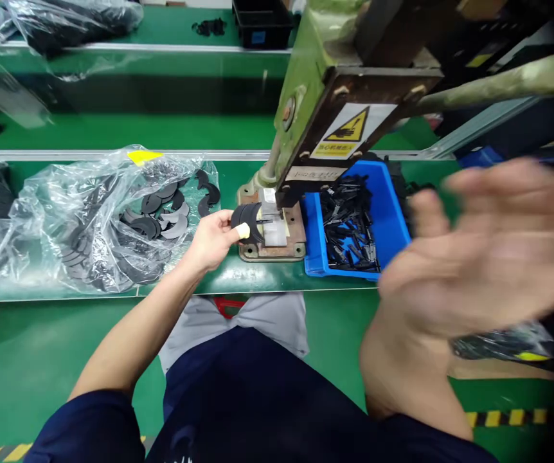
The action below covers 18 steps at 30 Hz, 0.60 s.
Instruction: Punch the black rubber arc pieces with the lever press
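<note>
My left hand (215,239) pinches a black crescent-shaped plastic part (245,217) at its left edge, a pale wrap on the thumb. The part's right side lies over the metal fixture (275,233) on the base of a green hand press (301,83), below the ram. A thin black piece (263,221) shows at the part's inner curve; whether they are joined I cannot tell. My right hand (489,251) is raised at the right, blurred by motion, fingers stretched apart and nothing visible in it. It is nearest to the press lever (499,83), below and apart from it.
Right of the press stands a blue bin (390,222) of small black parts. To the left, a clear plastic bag (40,218) holds many dark crescent parts. A black tray (262,22) sits on the back shelf. The press carries a yellow warning label (349,128).
</note>
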### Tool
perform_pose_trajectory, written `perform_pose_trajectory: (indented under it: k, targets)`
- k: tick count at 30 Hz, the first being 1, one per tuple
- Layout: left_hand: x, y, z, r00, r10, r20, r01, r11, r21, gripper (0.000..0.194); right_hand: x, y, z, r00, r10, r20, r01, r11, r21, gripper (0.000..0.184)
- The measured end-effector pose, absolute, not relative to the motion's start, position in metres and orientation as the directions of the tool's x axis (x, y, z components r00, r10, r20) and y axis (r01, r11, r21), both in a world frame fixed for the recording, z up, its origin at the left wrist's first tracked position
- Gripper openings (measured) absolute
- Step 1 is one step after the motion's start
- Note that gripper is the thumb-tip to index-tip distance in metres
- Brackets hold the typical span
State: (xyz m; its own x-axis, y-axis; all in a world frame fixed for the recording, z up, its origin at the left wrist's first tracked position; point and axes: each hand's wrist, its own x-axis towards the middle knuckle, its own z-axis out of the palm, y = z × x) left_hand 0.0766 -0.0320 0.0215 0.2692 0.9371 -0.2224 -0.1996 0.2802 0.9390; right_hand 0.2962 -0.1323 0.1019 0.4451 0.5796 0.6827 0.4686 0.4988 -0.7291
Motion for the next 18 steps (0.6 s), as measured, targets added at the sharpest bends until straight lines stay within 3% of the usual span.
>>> perform_pose_trajectory:
  k: [1,3,5,7,8,10,13,18]
  targets:
    - [0.071,-0.039,0.026,0.284,0.937,-0.203,-0.208,0.267,0.941,0.045,0.284,-0.13,0.093,0.491,0.576,0.654,0.448,0.477,-0.756,0.021]
    - [0.061,-0.052,0.033,0.322,0.929,-0.181,-0.21,0.256,0.944,0.044,0.264,-0.125,0.071,0.414,0.793,0.447,0.392,0.288,-0.874,0.017]
    - [0.053,-0.063,0.039,0.358,0.918,-0.171,-0.19,0.251,0.949,0.043,0.253,-0.118,0.051,0.204,0.977,0.059,0.224,0.012,-0.974,0.027]
    - [0.047,-0.073,0.042,0.393,0.906,-0.158,-0.149,0.232,0.961,0.041,0.25,-0.112,0.039,-0.099,0.951,-0.292,-0.029,-0.296,-0.955,0.041]
    - [0.044,-0.077,0.043,0.414,0.899,-0.143,-0.12,0.21,0.97,0.038,0.251,-0.11,0.035,-0.249,0.886,-0.391,-0.116,-0.428,-0.896,0.045]
    - [0.037,-0.084,0.045,0.466,0.88,-0.085,-0.037,0.116,0.993,0.027,0.253,-0.108,0.033,-0.462,0.751,-0.471,-0.163,-0.594,-0.788,0.044]
    - [0.029,-0.09,0.049,0.565,0.823,0.058,0.136,-0.162,0.977,0.015,0.255,-0.112,0.033,-0.591,0.641,-0.489,-0.103,-0.662,-0.743,0.039]
    - [0.017,-0.099,0.057,0.755,0.575,0.316,0.174,-0.64,0.748,0.019,0.249,-0.135,0.033,-0.663,0.564,-0.492,0.014,-0.648,-0.761,0.04]
